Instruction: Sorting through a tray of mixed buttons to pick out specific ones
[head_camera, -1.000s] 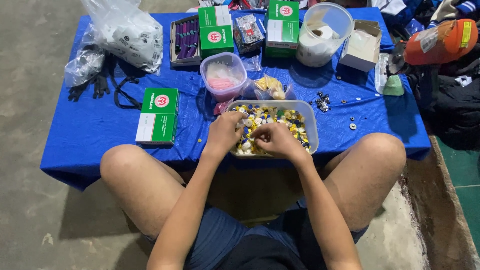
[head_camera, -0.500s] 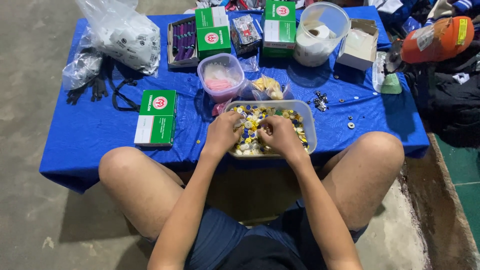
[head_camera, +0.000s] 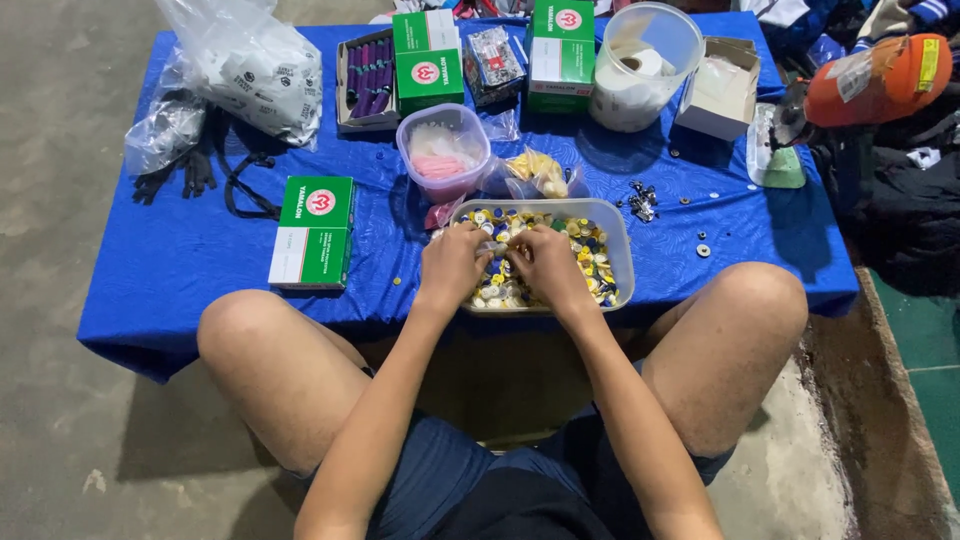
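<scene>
I see both hands down in the clear rectangular tub of small yellow, white and blue caps, which sits at the near edge of the blue-covered worktop, between my knees. My left hand and right hand meet at the middle of the tub, fingers curled inward and pressed close together over the pile; I cannot tell whether they pinch a cap. As I judge it, the sorting is far from done: the tub looks nearly full. Just behind it stand a smaller tub of pink pieces and a bag of yellow pieces. A green box lies to the left.
</scene>
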